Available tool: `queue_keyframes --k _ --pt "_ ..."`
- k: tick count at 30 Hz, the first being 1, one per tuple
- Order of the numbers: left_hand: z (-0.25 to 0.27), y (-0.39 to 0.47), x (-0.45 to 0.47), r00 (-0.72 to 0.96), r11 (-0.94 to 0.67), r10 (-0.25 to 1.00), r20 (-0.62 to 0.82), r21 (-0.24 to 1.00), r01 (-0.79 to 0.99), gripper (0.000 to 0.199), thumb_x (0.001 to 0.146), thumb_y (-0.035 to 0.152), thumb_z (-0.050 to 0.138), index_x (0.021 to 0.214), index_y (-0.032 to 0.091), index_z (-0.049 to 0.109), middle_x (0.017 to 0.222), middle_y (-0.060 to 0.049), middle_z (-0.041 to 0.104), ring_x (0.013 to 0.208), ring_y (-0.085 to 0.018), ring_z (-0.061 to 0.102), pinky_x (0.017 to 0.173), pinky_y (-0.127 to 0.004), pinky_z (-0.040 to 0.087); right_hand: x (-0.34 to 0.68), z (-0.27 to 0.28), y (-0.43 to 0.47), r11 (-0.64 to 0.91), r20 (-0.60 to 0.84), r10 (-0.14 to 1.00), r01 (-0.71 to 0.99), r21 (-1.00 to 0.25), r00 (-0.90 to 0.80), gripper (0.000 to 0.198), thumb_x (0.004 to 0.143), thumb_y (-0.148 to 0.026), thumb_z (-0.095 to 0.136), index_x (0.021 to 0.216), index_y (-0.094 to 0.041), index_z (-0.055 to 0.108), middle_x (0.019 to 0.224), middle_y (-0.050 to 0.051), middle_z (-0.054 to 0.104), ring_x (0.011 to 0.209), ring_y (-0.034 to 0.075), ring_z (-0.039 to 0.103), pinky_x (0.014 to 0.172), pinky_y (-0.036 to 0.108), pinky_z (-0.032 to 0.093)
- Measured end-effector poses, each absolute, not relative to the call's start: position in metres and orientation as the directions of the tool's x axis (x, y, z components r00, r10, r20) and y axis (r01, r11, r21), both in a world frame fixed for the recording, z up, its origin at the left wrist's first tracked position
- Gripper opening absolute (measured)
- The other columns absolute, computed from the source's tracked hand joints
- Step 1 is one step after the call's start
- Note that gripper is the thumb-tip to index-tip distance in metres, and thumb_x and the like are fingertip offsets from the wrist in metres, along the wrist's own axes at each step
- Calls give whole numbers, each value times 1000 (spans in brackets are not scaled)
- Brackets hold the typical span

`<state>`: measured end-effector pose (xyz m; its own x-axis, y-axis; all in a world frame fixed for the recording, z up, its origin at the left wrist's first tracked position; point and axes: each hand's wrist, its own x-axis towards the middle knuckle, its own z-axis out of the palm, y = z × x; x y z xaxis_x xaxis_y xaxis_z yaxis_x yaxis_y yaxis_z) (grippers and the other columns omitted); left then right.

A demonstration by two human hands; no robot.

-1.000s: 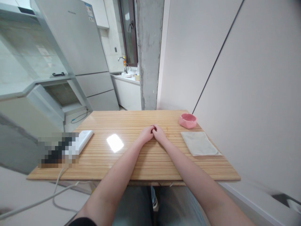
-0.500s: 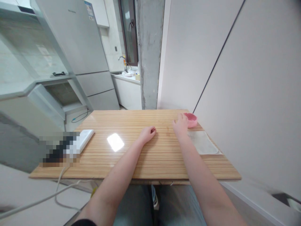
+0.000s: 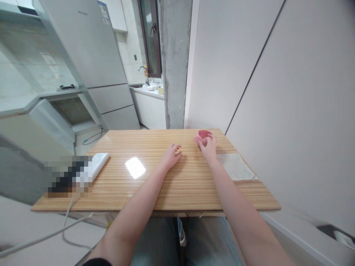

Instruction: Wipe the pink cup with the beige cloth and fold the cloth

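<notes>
A round pink bowl (image 3: 198,138) is at the far right part of the wooden table (image 3: 144,144). My right hand (image 3: 209,148) grips its near right side, with the thumb on the outer wall and fingers at the rim. Whether the bowl rests on the wood or is slightly lifted, I cannot tell. To the left of the bowl, my left hand (image 3: 170,156) is held low over the middle of the table, open and holding nothing, its fingers loosely bent and apart. A folded pale cloth (image 3: 237,167) lies flat just right of my right forearm.
A white power strip (image 3: 100,161) lies on the table's left side, partly under a pixelated patch, with a cable (image 3: 47,236) hanging off the near edge. The wall (image 3: 291,111) runs close along the right. A fridge (image 3: 91,48) and a sink counter stand beyond the table.
My right hand has moved left, bringing the pink bowl with it, away from the table's right edge. My left hand's fingers have opened from a loose curl.
</notes>
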<state>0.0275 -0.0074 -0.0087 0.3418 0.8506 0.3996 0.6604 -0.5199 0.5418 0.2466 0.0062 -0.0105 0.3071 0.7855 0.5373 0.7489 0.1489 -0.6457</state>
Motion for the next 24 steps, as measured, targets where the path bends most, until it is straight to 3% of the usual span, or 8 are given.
queue_keyframes --k 2,4,6,9,11,14,18,24 --pt "0 -12 26 308 -557 800 516 446 701 53 80 28 62 130 19 48 133 -14 50 123 -25 46 105 -41 37 222 -12 3 301 563 810 708 -639 165 11 78 -29 57 83 -19 55 133 15 43 133 27 30 112 48 23" --pt "8 -16 24 325 -586 746 582 340 736 61 76 29 68 132 20 46 146 -14 37 139 -30 26 113 -48 25 198 -13 -2 417 576 817 660 -625 29 9 78 -27 59 80 -20 55 135 14 42 135 26 30 113 46 24" --pt "12 -17 24 410 -628 716 565 264 732 45 75 24 67 119 19 55 140 -14 43 141 -30 23 114 -48 24 181 -14 -8 502 582 808 620 -603 -89 6 78 -26 59 80 -20 56 134 12 44 137 25 28 114 45 23" --pt "14 -16 21 517 -657 726 453 233 717 16 77 18 62 93 18 59 109 -12 61 125 -26 43 108 -43 34 173 -14 -16 578 578 788 577 -577 -212 8 80 -27 57 85 -20 58 138 12 42 141 24 23 116 45 21" --pt "15 -14 12 477 -607 768 427 249 755 10 78 22 63 85 19 56 97 -10 62 113 -25 49 103 -41 39 178 -13 -17 571 591 787 570 -591 -176 21 83 -30 54 101 -20 58 144 13 37 142 23 23 116 45 21" --pt "20 -8 -20 291 -459 826 483 276 844 14 79 28 63 80 21 52 96 -10 60 109 -27 49 101 -42 39 191 -16 -11 467 589 808 594 -655 14 39 86 -33 48 122 -18 47 145 17 35 140 23 26 115 46 23" --pt "26 1 -89 28 -190 836 548 241 952 12 79 28 61 80 20 52 95 -12 61 105 -29 49 100 -42 37 198 -27 1 315 509 845 614 -724 166 37 83 -27 48 118 -16 51 135 17 47 132 24 38 113 46 27" --pt "17 0 -153 -227 85 818 528 279 956 22 78 37 58 86 17 58 92 -12 60 101 -31 51 96 -46 39 197 -30 4 261 470 863 633 -729 185 30 82 -27 49 110 -18 57 128 14 52 128 23 43 110 43 31"
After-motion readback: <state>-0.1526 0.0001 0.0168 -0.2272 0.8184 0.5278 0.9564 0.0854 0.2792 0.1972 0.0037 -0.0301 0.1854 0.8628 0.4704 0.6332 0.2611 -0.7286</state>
